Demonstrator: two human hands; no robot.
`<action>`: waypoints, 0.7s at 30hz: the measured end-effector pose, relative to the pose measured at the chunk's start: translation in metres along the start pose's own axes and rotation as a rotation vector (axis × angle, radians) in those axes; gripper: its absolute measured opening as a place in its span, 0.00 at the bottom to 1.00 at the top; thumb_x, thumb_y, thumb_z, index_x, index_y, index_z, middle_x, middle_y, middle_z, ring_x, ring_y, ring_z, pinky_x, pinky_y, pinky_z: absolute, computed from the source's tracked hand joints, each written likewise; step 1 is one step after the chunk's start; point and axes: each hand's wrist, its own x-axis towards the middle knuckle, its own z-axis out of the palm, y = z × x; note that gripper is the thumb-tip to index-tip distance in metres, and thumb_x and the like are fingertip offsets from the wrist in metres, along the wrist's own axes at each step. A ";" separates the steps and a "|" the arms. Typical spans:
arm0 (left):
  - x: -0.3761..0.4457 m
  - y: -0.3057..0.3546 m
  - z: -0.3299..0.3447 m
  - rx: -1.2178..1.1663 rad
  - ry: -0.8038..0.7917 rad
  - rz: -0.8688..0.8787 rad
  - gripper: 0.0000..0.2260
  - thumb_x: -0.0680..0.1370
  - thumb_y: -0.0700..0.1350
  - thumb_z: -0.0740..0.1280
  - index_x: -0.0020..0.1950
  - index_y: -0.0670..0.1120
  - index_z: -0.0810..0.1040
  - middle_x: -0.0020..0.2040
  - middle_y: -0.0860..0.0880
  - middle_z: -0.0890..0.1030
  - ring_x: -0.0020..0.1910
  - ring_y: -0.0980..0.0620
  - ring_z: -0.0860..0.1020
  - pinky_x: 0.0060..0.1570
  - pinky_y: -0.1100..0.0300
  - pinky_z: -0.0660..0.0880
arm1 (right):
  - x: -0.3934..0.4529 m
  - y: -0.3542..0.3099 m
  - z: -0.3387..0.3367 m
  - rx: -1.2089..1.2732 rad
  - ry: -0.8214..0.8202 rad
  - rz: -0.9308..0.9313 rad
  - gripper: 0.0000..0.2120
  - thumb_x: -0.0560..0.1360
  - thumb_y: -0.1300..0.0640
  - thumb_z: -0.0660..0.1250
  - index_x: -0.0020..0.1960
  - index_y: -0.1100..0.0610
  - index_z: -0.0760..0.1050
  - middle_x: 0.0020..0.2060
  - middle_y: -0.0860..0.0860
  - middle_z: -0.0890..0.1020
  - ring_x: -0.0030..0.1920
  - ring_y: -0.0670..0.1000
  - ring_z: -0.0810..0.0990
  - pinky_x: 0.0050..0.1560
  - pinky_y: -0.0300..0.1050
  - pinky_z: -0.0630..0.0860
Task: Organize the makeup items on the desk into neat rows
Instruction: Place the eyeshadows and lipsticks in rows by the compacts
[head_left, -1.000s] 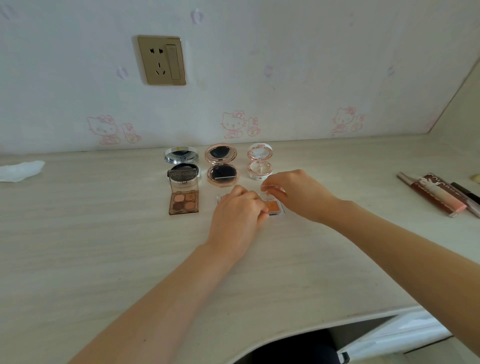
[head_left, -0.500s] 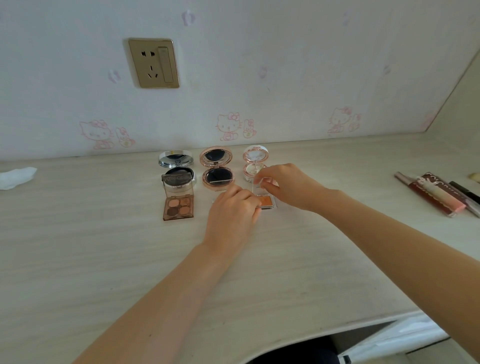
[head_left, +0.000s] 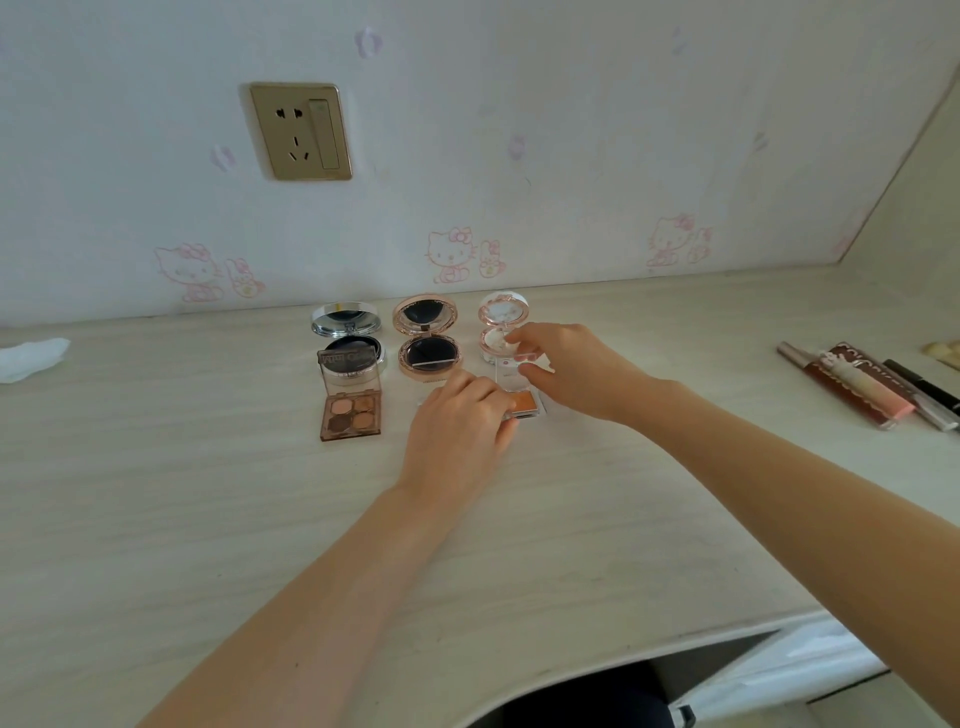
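Three round compacts (head_left: 427, 332) frame centre | lettering unreadable | left hand (head_left: 457, 431), right hand (head_left: 571, 371) grasp orange blush case (head_left: 522, 402)

Pale matt wood-grain desk (head_left: 156, 493), smooth. Clear glossy plastic lid on the small orange blush case (head_left: 522, 402) under the fingers. Left of that grip: shiny rose-gold round compact (head_left: 429, 340), mirror-bright silver chrome round compact (head_left: 347, 332).

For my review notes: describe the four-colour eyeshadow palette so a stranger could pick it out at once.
Start at the gold wall socket and drop to the desk. Three round compacts line the wall; in front of the leftmost, the silver compact, lies the eyeshadow palette. It alone is square, with four brown and peach pans under a raised clear lid.
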 end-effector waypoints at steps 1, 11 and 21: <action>0.000 0.000 0.000 -0.002 -0.003 -0.002 0.05 0.68 0.40 0.75 0.42 0.45 0.83 0.40 0.52 0.82 0.45 0.48 0.78 0.38 0.54 0.78 | -0.002 0.001 -0.002 -0.003 0.008 0.002 0.18 0.78 0.57 0.63 0.67 0.54 0.71 0.58 0.50 0.80 0.59 0.50 0.77 0.59 0.47 0.74; 0.000 0.005 -0.001 0.005 -0.060 0.009 0.05 0.73 0.42 0.70 0.47 0.44 0.82 0.45 0.51 0.83 0.50 0.49 0.78 0.40 0.52 0.78 | -0.052 0.025 -0.025 -0.124 0.033 0.075 0.17 0.80 0.54 0.59 0.68 0.52 0.69 0.62 0.46 0.76 0.61 0.50 0.75 0.59 0.47 0.73; 0.009 0.066 0.013 -0.109 -0.169 0.053 0.11 0.77 0.44 0.66 0.58 0.47 0.80 0.58 0.52 0.81 0.63 0.52 0.74 0.52 0.56 0.76 | -0.128 0.062 -0.034 -0.221 0.020 0.183 0.19 0.81 0.52 0.58 0.71 0.51 0.66 0.67 0.48 0.73 0.66 0.50 0.71 0.62 0.46 0.71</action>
